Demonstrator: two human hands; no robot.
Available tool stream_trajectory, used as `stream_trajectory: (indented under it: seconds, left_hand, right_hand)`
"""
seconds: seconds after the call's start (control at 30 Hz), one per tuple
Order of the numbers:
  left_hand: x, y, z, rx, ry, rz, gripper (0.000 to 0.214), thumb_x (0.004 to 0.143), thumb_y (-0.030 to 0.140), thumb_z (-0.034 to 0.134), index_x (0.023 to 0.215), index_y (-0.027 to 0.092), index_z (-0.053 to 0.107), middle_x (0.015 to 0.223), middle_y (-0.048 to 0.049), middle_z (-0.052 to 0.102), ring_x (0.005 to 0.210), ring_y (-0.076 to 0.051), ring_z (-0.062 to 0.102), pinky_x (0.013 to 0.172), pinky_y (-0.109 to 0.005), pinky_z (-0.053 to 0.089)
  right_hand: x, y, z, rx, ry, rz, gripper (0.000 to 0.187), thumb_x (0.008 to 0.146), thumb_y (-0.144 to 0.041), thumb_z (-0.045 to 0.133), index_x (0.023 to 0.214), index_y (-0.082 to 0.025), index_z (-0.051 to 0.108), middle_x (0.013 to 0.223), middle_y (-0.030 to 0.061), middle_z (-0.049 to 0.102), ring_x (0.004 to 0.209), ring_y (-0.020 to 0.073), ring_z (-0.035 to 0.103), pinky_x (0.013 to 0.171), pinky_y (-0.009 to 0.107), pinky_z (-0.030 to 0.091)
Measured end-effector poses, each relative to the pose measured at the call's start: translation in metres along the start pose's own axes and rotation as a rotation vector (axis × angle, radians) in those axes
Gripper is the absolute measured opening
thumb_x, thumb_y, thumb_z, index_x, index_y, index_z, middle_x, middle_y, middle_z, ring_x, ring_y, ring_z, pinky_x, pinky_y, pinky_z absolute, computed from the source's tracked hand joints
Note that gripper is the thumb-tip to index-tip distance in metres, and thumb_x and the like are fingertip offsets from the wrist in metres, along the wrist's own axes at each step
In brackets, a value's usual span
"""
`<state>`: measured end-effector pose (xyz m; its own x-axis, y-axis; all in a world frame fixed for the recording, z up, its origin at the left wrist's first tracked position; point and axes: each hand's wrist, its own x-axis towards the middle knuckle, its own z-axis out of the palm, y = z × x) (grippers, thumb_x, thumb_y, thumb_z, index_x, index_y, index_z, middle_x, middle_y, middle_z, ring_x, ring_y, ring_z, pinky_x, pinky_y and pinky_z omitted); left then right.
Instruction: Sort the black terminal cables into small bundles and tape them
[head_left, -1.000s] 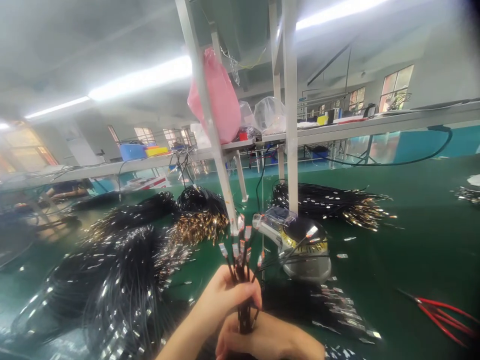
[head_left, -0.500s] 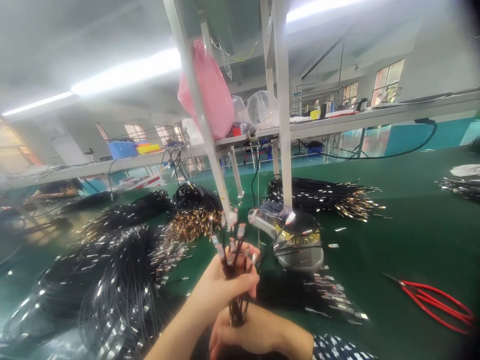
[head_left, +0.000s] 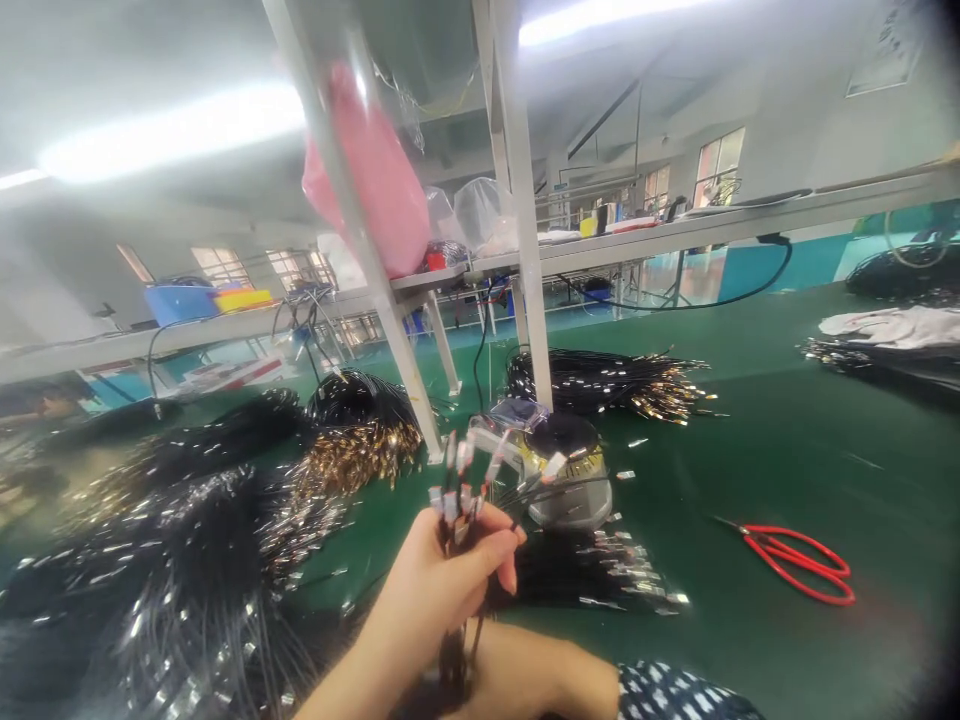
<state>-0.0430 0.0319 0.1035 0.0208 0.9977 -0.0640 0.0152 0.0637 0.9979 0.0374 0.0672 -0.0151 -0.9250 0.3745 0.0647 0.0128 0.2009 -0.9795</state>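
My left hand is closed round a bundle of thin black wires and holds it upright; the silver terminals fan out above my fingers. Just below it, my right hand, in a dotted sleeve, grips the bundle's blurred lower end, and its fingers are mostly hidden behind my left wrist. Both hands hover over the near edge of the green table. A flat row of black terminal wires lies to the right of my left hand.
A round metal device stands just behind the bundle. Red scissors lie to the right. Large heaps of black wires fill the left, with gold-tipped bundles and another behind. White frame posts rise from the table, and a pink bag hangs above.
The view has swung right and things have slid left. My left hand has slid up the bundle, so less of the terminal ends stands out above my fingers.
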Motion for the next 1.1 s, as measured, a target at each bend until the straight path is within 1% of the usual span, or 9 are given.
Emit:
stream_trajectory:
  seconds: [0.07, 0.2, 0.33, 0.43, 0.5, 0.6, 0.83, 0.93, 1.1]
  left_hand:
    - [-0.011, -0.009, 0.001, -0.096, 0.083, -0.013, 0.023, 0.075, 0.033, 0.071, 0.082, 0.015, 0.058, 0.051, 0.0002, 0.062, 0.031, 0.001, 0.025, 0.036, -0.016, 0.011]
    - [-0.032, -0.033, 0.009, -0.227, 0.097, -0.094, 0.028, 0.076, 0.039, 0.072, 0.083, 0.017, 0.056, 0.052, 0.0003, 0.062, 0.03, 0.001, 0.023, 0.036, -0.015, 0.011]
    - [-0.042, -0.065, 0.025, -0.288, 0.017, -0.202, 0.037, 0.071, 0.048, 0.075, 0.079, 0.018, 0.056, 0.052, -0.0013, 0.063, 0.029, -0.001, 0.024, 0.033, -0.017, 0.011]
    - [-0.049, -0.086, 0.035, -0.307, -0.02, -0.242, 0.039, 0.068, 0.051, 0.077, 0.075, 0.017, 0.057, 0.054, -0.0029, 0.063, 0.03, -0.001, 0.026, 0.033, -0.018, 0.013]
    - [-0.053, -0.093, 0.039, -0.326, -0.009, -0.252, 0.04, 0.068, 0.051, 0.077, 0.081, 0.017, 0.061, 0.065, -0.0065, 0.068, 0.031, -0.001, 0.028, 0.033, -0.019, 0.013]
    - [-0.055, -0.09, 0.042, -0.352, 0.038, -0.258, 0.039, 0.072, 0.047, 0.075, 0.092, 0.016, 0.063, 0.079, -0.0092, 0.071, 0.03, 0.001, 0.026, 0.033, -0.02, 0.013]
    - [-0.042, -0.083, 0.05, -0.325, -0.009, -0.321, 0.029, 0.076, 0.038, 0.072, 0.077, 0.014, 0.057, 0.051, -0.0004, 0.06, 0.029, 0.0, 0.026, 0.033, -0.017, 0.011]
    - [-0.041, -0.084, 0.051, -0.3, 0.029, -0.295, 0.028, 0.076, 0.037, 0.071, 0.086, 0.014, 0.058, 0.052, -0.0005, 0.062, 0.028, 0.0, 0.028, 0.032, -0.016, 0.012]
    - [-0.044, -0.08, 0.054, -0.271, 0.054, -0.284, 0.035, 0.074, 0.033, 0.073, 0.1, 0.014, 0.057, 0.052, 0.0005, 0.063, 0.028, -0.001, 0.031, 0.031, -0.014, 0.016]
  right_hand:
    - [-0.023, -0.011, -0.017, 0.009, 0.076, -0.051, 0.065, 0.059, -0.032, 0.084, 0.119, -0.019, 0.062, 0.119, 0.0054, 0.065, 0.109, 0.0248, 0.06, 0.093, 0.031, 0.049]
    - [-0.074, -0.044, -0.047, 0.094, 0.362, -0.086, 0.063, 0.068, -0.044, 0.079, 0.121, -0.018, 0.058, 0.117, 0.0081, 0.063, 0.11, 0.0243, 0.057, 0.097, 0.037, 0.044]
    - [-0.102, -0.069, -0.05, -0.035, 0.531, -0.094, 0.047, 0.08, -0.05, 0.067, 0.118, -0.022, 0.061, 0.11, 0.0063, 0.063, 0.102, 0.0227, 0.057, 0.088, 0.035, 0.045]
    - [-0.106, -0.067, -0.042, -0.038, 0.723, -0.03, 0.026, 0.09, -0.043, 0.056, 0.091, -0.02, 0.07, 0.09, 0.0043, 0.064, 0.087, 0.0189, 0.058, 0.081, 0.033, 0.045]
    - [-0.107, -0.059, -0.038, -0.02, 0.73, 0.015, 0.028, 0.09, -0.04, 0.057, 0.078, -0.019, 0.072, 0.09, 0.005, 0.063, 0.088, 0.0186, 0.058, 0.081, 0.032, 0.045]
    - [-0.109, -0.047, -0.033, 0.07, 0.639, 0.087, 0.031, 0.087, -0.044, 0.059, 0.076, -0.019, 0.074, 0.1, 0.0068, 0.061, 0.095, 0.0204, 0.058, 0.081, 0.033, 0.046]
    - [-0.12, -0.043, -0.022, 0.064, 0.685, 0.085, 0.024, 0.089, -0.041, 0.058, 0.09, -0.02, 0.071, 0.112, 0.0063, 0.06, 0.108, 0.0206, 0.057, 0.099, 0.037, 0.041]
    - [-0.127, -0.041, -0.029, 0.085, 0.804, 0.102, 0.024, 0.088, -0.041, 0.06, 0.099, -0.02, 0.065, 0.104, 0.0058, 0.065, 0.099, 0.0197, 0.059, 0.089, 0.036, 0.045]
    - [-0.135, -0.041, -0.035, 0.203, 0.861, 0.138, 0.025, 0.076, -0.036, 0.074, 0.083, -0.019, 0.057, 0.079, 0.0009, 0.063, 0.071, 0.013, 0.056, 0.063, 0.026, 0.044]
